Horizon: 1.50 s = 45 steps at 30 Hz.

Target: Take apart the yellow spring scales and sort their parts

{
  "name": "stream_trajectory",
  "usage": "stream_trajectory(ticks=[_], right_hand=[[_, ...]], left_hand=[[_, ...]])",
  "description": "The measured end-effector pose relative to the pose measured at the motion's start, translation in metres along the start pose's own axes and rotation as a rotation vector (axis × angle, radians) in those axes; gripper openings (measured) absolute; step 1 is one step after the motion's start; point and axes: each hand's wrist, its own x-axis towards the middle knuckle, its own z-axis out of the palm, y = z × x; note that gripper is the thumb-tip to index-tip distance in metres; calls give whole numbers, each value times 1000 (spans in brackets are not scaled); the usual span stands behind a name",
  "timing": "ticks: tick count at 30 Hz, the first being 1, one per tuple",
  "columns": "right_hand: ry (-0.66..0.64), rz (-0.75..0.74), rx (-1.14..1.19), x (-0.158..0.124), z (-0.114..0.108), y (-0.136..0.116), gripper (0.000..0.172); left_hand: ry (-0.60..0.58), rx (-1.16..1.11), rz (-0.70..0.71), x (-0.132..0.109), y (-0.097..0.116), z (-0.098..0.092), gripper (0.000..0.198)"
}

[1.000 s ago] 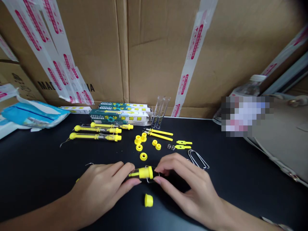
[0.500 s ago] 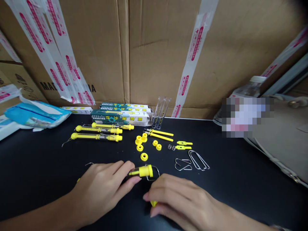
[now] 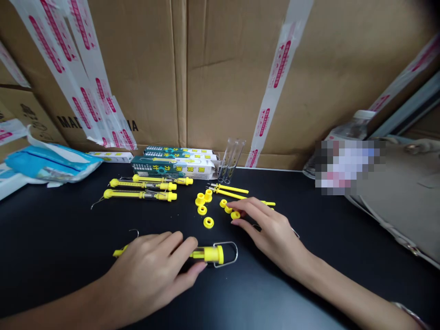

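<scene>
My left hand (image 3: 154,266) is wrapped round a yellow and clear spring scale (image 3: 211,255), its wire loop pointing right and a thin hook showing on the left. The hand hides the scale's middle. Farther right, my right hand (image 3: 271,224) reaches to a group of small yellow caps (image 3: 223,203), pinching one yellow cap (image 3: 235,215) between thumb and fingers beside the others. Just left of these are yellow flanged collars (image 3: 208,222). Behind the right hand's fingers lie two yellow rods (image 3: 232,188) with dark tips.
Three spring scales (image 3: 140,195) lie at the left, before printed boxes (image 3: 172,167). Clear tubes (image 3: 232,160) stand upright by the cardboard (image 3: 223,91). A plastic bottle (image 3: 350,130) and a beige bag (image 3: 395,192) sit at right, a blue packet (image 3: 51,160) at left.
My right hand has moved up and away from the scale's loop end to the small caps, now covering most of the wire hooks. The scale in my left hand has shifted slightly down and right.
</scene>
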Motion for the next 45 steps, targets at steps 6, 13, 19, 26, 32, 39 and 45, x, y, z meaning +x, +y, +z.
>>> stream_trajectory(ticks=[6,13,19,26,32,39,45], right_hand=[[13,6,-1,1,2,-3,30],[29,1,16,2,4,-2,22],[18,-108,-55,2,3,-4,16],[-137,-307,-11,3,1,-15,29],[-194,-249,-37,2,1,-16,34],[-212,-222,-6,6,2,-21,35],[-175,-220,81,4,5,-20,36]], left_hand=[[-26,-2,-12,-1,0,0,34],[-24,-8,-51,-5,-1,3,28],[-219,116,-227,-3,0,3,71],[-478,169,-325,20,-7,1,74],[-416,147,-303,12,-10,3,69],[-180,181,-194,0,-11,5,57],[-104,179,-134,-1,-11,4,54]])
